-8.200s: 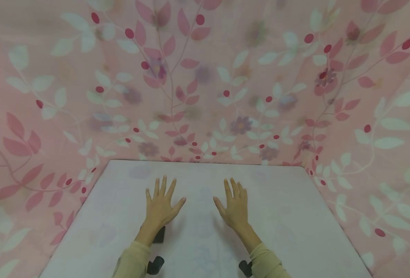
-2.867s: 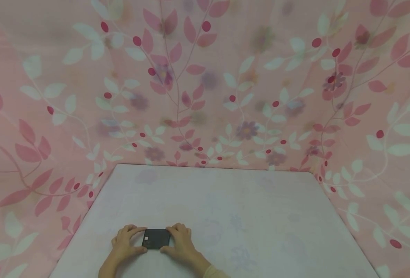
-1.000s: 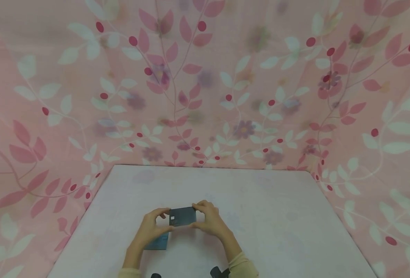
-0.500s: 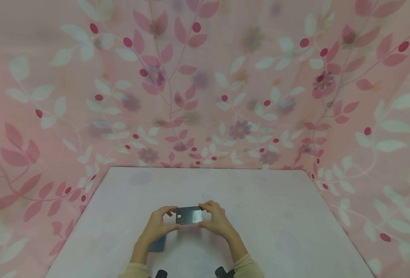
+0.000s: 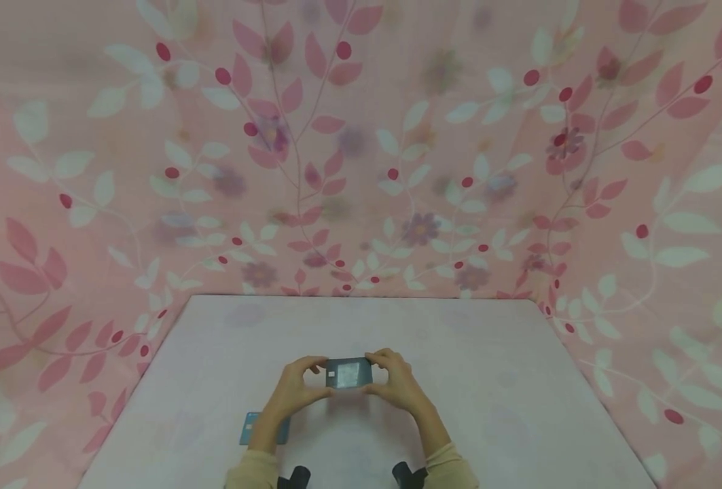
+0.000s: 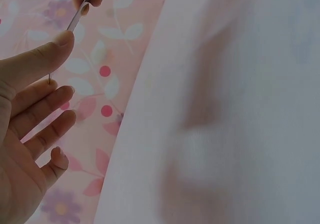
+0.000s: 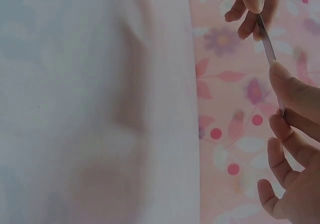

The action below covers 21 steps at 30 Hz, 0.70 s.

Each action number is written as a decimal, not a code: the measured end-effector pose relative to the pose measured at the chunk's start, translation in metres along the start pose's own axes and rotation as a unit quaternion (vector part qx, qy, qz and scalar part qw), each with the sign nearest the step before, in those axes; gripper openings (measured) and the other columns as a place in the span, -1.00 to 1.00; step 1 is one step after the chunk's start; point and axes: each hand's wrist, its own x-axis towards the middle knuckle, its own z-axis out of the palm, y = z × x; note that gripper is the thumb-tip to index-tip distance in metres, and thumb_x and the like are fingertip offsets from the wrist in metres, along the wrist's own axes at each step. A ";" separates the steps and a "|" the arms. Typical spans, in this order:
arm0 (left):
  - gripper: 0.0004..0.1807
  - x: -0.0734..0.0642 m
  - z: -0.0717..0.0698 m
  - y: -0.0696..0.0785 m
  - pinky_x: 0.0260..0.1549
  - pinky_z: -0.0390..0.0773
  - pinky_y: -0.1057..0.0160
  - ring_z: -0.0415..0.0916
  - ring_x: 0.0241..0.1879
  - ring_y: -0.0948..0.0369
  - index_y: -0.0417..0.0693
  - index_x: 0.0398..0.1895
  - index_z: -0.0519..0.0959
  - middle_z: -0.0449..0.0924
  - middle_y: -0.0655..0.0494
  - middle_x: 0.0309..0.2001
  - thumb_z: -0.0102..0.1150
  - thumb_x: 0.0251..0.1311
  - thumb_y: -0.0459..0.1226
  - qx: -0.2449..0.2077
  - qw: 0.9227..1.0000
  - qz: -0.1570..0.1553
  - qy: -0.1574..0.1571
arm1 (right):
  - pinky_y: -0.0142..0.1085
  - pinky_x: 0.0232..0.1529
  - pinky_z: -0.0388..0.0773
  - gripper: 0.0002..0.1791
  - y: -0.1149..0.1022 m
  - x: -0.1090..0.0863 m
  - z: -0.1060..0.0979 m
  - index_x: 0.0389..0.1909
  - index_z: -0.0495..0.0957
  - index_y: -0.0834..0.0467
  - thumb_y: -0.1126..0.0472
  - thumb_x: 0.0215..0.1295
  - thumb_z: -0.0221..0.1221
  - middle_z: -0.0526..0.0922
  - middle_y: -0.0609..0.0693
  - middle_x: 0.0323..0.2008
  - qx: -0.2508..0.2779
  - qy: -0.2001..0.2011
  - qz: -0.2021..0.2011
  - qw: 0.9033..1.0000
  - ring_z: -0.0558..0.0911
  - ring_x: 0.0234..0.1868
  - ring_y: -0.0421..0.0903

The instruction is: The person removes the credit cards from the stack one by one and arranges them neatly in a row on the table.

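Note:
A dark bank card [image 5: 349, 373] with a pale chip is held up over the table between both hands, its face catching light. My left hand [image 5: 298, 387] pinches its left end between thumb and fingers; my right hand [image 5: 400, 384] pinches the right end the same way. The left wrist view shows the card [image 6: 76, 16] edge-on as a thin strip, gripped by my left hand [image 6: 22, 169]. In the right wrist view the card [image 7: 268, 44] is also edge-on, in my right hand [image 7: 300, 184]. A blue card [image 5: 248, 429] lies on the table, partly hidden by my left forearm.
The white table [image 5: 489, 380] reaches back to a pink floral curtain [image 5: 361, 170], which also rises along both sides. Black wrist-worn devices [image 5: 408, 474] show near the sleeves. Blurred shadows [image 6: 205, 89] fall on the table below the hands.
Both hands were spread and held nothing at first. Later they gripped the dark card at the left, then lifted it and carried it right, uncovering the blue card.

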 end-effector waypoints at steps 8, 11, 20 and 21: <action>-0.37 0.012 0.009 0.005 -0.28 0.53 0.05 0.52 -0.27 0.10 -0.27 -0.04 0.56 0.64 -0.06 -0.19 0.53 -0.26 -0.19 -0.026 1.000 -0.003 -0.011 | -0.02 -0.10 0.33 -0.35 0.011 -0.002 -0.011 0.08 0.51 0.29 0.19 -0.10 0.45 0.56 0.07 -0.09 0.006 0.013 0.005 1.000 0.50 -0.11 0.06; -0.37 0.015 0.014 0.008 -0.27 0.53 0.00 0.53 -0.26 0.09 -0.26 -0.04 0.56 0.63 -0.02 -0.18 0.53 -0.27 -0.20 -0.031 0.999 -0.010 -0.013 | 0.02 -0.12 0.40 -0.35 0.015 -0.003 -0.015 0.08 0.51 0.31 0.21 -0.11 0.45 0.55 0.09 -0.08 0.014 0.012 0.004 1.000 0.50 -0.11 0.07; -0.35 0.025 0.032 0.010 -0.27 0.54 0.01 0.53 -0.26 0.08 -0.28 -0.02 0.56 0.64 -0.02 -0.18 0.52 -0.24 -0.16 -0.044 0.999 -0.008 -0.016 | -0.07 -0.14 0.46 -0.35 0.026 -0.003 -0.030 0.07 0.51 0.30 0.23 -0.13 0.46 0.56 0.09 -0.08 0.011 0.009 0.006 1.000 0.51 -0.13 0.07; -0.35 0.027 0.034 0.010 -0.28 0.54 0.01 0.53 -0.26 0.06 -0.29 -0.02 0.56 0.64 -0.03 -0.18 0.52 -0.24 -0.16 -0.045 0.999 -0.003 -0.016 | -0.07 -0.15 0.46 -0.35 0.028 -0.003 -0.032 0.07 0.52 0.29 0.22 -0.12 0.46 0.56 0.08 -0.09 0.010 0.008 0.007 1.000 0.51 -0.13 0.05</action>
